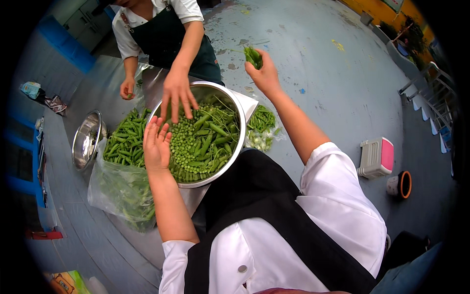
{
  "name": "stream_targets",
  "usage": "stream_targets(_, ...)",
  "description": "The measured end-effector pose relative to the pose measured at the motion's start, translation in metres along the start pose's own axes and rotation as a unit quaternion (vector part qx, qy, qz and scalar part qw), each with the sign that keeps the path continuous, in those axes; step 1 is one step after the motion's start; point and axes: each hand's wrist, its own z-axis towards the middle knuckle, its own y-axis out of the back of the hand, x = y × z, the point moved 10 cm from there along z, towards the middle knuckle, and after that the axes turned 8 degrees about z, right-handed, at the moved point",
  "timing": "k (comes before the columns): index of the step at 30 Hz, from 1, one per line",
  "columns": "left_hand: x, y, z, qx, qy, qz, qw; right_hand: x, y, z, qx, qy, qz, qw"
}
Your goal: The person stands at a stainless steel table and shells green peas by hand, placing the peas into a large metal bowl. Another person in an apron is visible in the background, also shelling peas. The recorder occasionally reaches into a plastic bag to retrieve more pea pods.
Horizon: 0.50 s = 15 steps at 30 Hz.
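My right hand [264, 73] is raised above the floor at upper right, closed on green pea pods [252, 57]. My left hand [157, 142] is turned palm up at the left rim of a large steel bowl [234, 139], fingers apart and slightly curled, with nothing visible in it. The bowl holds loose shelled peas [188, 142] and green pods [215, 132]. Beside it lies a clear bag [115, 191] with many pea pods [125, 142]. A co-worker's hand [177, 98] reaches into the bowl above my left hand; their other hand [128, 88] pinches something small and green.
The co-worker [166, 34] stands across the steel table [88, 103]. An empty steel bowl [88, 137] is at left, and bagged greens [262, 125] sit right of the big bowl. On the right are a pink-topped stool [374, 157], a bucket [399, 185] and metal racks [431, 103].
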Motion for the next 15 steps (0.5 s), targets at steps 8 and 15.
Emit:
stream_targets(8,0.003,0.014,-0.003,-0.052,-0.002,0.008,0.999,-0.160,0.003,-0.050,0.113,-0.193,-0.190,0.956)
stream_targets(15,-0.005,0.021,-0.004,-0.112,-0.041,0.030,0.992,0.028,-0.061,-0.015,0.156,-0.026,0.184,0.970)
